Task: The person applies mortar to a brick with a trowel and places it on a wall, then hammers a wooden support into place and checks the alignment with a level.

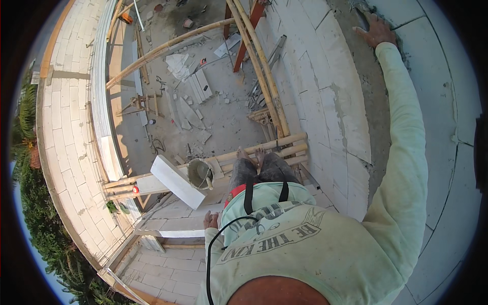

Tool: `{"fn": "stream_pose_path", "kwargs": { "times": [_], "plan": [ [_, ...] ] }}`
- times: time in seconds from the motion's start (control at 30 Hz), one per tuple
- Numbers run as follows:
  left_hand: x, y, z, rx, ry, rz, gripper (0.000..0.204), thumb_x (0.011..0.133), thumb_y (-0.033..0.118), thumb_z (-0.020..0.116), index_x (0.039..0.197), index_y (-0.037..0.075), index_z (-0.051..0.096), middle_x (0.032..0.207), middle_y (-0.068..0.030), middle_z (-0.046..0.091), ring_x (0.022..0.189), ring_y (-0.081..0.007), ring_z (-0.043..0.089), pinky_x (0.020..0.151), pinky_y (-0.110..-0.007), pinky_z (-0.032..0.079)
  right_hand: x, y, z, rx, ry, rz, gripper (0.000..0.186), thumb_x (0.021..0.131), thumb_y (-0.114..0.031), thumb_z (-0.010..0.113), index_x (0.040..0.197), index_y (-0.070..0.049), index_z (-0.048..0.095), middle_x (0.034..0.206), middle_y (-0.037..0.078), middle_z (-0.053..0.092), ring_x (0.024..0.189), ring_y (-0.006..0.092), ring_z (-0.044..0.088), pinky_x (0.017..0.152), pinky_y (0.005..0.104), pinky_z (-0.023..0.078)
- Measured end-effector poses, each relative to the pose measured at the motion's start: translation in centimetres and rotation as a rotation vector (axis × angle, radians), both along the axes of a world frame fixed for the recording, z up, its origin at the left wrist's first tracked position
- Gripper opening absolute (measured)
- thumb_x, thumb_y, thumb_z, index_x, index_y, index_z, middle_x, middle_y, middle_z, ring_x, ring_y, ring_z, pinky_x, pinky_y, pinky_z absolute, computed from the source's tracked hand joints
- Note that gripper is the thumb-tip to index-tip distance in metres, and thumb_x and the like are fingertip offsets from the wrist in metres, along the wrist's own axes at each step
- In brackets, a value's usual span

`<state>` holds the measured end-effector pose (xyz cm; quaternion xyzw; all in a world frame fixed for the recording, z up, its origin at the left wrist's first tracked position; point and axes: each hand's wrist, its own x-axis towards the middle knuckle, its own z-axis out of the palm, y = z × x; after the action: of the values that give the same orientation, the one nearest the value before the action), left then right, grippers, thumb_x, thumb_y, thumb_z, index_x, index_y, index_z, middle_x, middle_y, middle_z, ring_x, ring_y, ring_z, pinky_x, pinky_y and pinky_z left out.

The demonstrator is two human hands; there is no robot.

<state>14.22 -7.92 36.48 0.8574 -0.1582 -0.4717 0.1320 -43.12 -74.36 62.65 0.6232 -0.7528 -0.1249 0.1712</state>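
Note:
My right hand reaches far up to the right with thumb and fingers spread, lying against a rough grey mortar strip between pale block walls. A darker grey patch shows between thumb and forefinger; whether it is shadow or an object I cannot make out. Low beside my body is my left hand, small and partly hidden by my sleeve, fingers slightly apart and nothing visible in them. It is near a pale block ledge. Ahead of it, a long white block lies tilted beside a mortar bucket.
My bare feet stand by bamboo poles of a scaffold. Far below, the floor holds broken blocks, a stack of pale slabs and a small wooden trestle. A block wall bounds the left; a red post stands ahead.

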Motion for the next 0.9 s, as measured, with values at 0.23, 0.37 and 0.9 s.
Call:
{"fn": "stream_pose_path", "kwargs": {
  "times": [0.23,0.37,0.9],
  "plan": [
    [0.3,-8.6,0.4,-0.097,0.0,-0.083,0.06,0.077,0.032,0.07,0.123,-0.003,0.055,0.112,-0.0253,0.062,0.104,-0.0306,0.062,0.089,-0.037,0.048,-0.6,-0.5,-0.6,-0.002,0.009,-0.012,0.074,0.083,-0.062,0.053,0.135,-0.012,0.038,0.133,0.014,0.046,0.125,0.0338,0.044,0.1,0.0519,0.039],
    [1.9,-12.8,0.3,-0.136,-0.039,-0.104,0.067,0.076,0.036,0.07,0.126,-0.005,0.052,0.11,-0.0288,0.062,0.104,-0.0326,0.062,0.089,-0.037,0.048,-0.9,-0.1,0.2,0.027,-0.023,-0.031,0.073,0.083,-0.059,0.056,0.135,-0.013,0.036,0.134,0.016,0.045,0.126,0.0337,0.042,0.099,0.0527,0.039],
    [1.4,-15.6,-5.5,-0.203,-0.115,-0.144,0.055,0.076,0.03,0.072,0.122,0.002,0.058,0.103,-0.0218,0.066,0.092,-0.0289,0.064,0.082,-0.037,0.049,-0.7,-0.2,-0.3,0.063,-0.055,-0.054,0.079,0.081,-0.059,0.059,0.133,-0.004,0.034,0.13,0.021,0.045,0.123,0.0343,0.045,0.095,0.0522,0.043]
  ]
}}
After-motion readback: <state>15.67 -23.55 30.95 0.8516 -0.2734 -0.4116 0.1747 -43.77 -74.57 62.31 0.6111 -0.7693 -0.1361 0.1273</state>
